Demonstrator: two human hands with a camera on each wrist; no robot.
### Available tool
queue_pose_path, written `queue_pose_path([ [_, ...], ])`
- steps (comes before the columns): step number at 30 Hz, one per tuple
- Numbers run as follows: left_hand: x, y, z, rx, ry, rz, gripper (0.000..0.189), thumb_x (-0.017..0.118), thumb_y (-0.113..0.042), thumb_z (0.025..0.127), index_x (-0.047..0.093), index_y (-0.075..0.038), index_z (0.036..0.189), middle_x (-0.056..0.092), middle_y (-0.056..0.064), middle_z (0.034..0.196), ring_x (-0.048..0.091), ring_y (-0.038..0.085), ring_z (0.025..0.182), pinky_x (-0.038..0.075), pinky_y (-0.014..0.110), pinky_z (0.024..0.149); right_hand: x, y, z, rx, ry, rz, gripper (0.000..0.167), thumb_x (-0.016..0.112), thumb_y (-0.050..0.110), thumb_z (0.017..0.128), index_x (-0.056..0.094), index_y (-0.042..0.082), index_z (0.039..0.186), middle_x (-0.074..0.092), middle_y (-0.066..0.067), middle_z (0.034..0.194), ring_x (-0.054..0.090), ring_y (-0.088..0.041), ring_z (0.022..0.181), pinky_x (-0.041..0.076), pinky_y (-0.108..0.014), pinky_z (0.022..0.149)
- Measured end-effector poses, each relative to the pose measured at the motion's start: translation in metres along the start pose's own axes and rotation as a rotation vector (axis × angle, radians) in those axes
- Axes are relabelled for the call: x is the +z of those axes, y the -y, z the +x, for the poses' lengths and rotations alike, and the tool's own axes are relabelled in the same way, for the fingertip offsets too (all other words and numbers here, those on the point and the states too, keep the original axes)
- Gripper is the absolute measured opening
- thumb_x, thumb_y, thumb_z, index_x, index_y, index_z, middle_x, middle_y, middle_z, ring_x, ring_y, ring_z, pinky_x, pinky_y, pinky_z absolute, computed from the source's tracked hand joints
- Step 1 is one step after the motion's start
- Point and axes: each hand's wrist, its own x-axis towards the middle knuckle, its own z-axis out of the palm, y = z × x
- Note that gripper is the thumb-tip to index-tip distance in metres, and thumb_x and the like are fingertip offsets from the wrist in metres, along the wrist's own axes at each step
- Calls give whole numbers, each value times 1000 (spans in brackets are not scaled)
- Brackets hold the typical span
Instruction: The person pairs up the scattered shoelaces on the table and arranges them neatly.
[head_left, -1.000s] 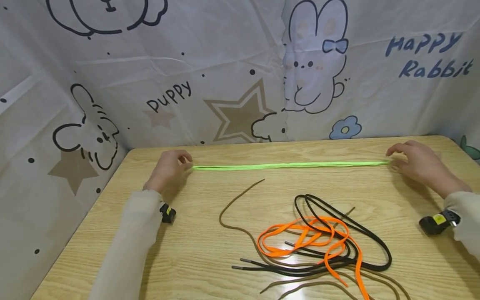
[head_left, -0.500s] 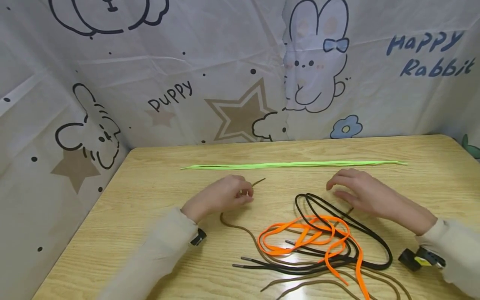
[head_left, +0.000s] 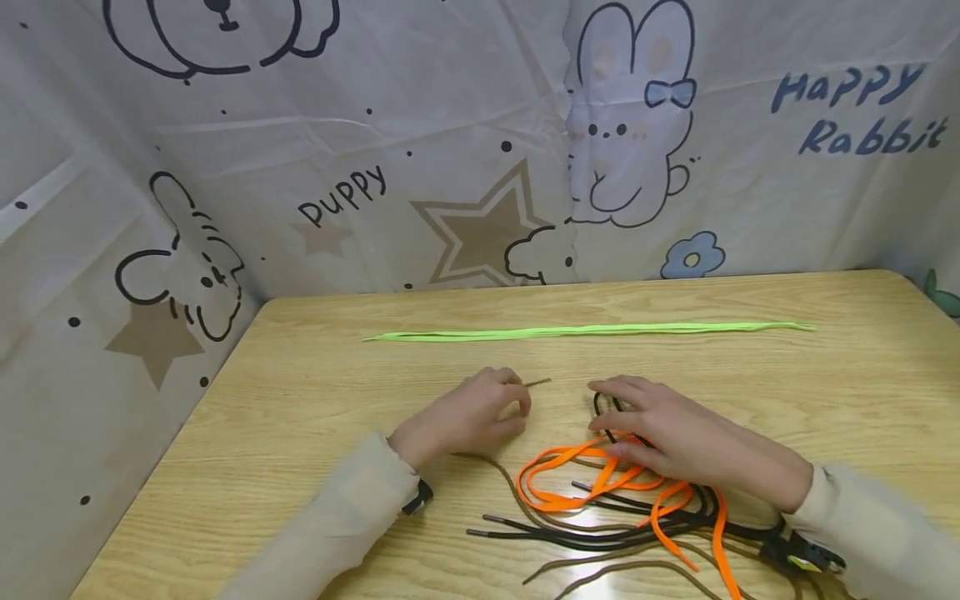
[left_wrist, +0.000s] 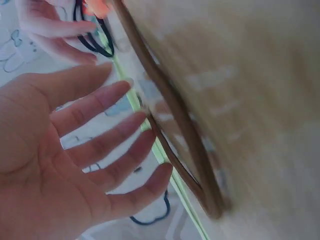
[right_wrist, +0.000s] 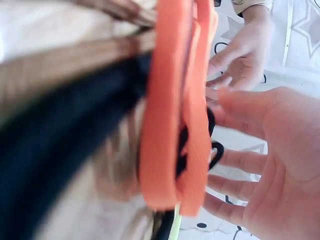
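My left hand (head_left: 474, 414) is low over the table at a brown shoelace (head_left: 507, 481), whose tip shows just past the knuckles. In the left wrist view the fingers are loosely extended, fingertips close to the lace; I cannot tell if they touch it. My right hand (head_left: 686, 433) spreads over the heap, thumb and fingers apart above an orange shoelace (head_left: 547, 503) and a black shoelace (head_left: 528, 537). The black loop's end shows by its fingertips. Partly straightened fingers appear in the right wrist view behind the orange lace (right_wrist: 162, 125), with no grip plain to see.
A neon green shoelace (head_left: 585, 331) lies doubled and straight along the back of the wooden table (head_left: 300, 392). More brown lace ends (head_left: 600, 571) trail out at the front. A printed cloth (head_left: 450, 100) hangs behind and to the left.
Both hands have left the green lace's ends and come forward. My left hand reached the brown lace, whose tip shifted right and nearer. My right hand moved left over the black and orange laces.
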Motion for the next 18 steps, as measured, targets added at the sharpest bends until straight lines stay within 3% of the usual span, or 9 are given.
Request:
queue_pose_path([
  [3,4,-9,-1,123,-3,-28,14,63,-19,95,69,-7,99,64,8,104,60,20,95,48,29,84,3,2,1,4,-7,-8,10,74,22,86,68,18,94,56,-17,128,53,-36,116,47,-51,91],
  [6,6,-21,-2,180,18,-20,19,62,-25,96,69,-8,99,65,4,101,60,14,90,47,23,78,5,3,2,13,-21,-30,14,78,16,81,64,19,83,60,-15,120,56,-32,110,49,-47,86],
  [12,10,-42,-4,146,70,136,21,65,-37,93,68,-16,96,59,-5,89,52,8,75,43,22,64,5,9,2,50,-13,-47,27,77,7,78,56,22,72,63,-14,113,58,-31,105,50,-45,81],
  [15,11,-47,-4,132,79,156,10,69,-26,91,67,-17,91,55,-7,82,48,7,70,40,21,61,5,10,1,47,-19,-35,28,75,5,79,54,22,73,65,-11,107,60,-28,100,51,-42,78],
  [18,12,-49,-5,144,72,144,7,70,-10,88,65,-15,86,53,-7,77,46,6,66,38,17,59,1,9,1,63,-8,-2,27,73,4,80,53,21,76,62,0,91,58,-18,83,49,-35,69],
])
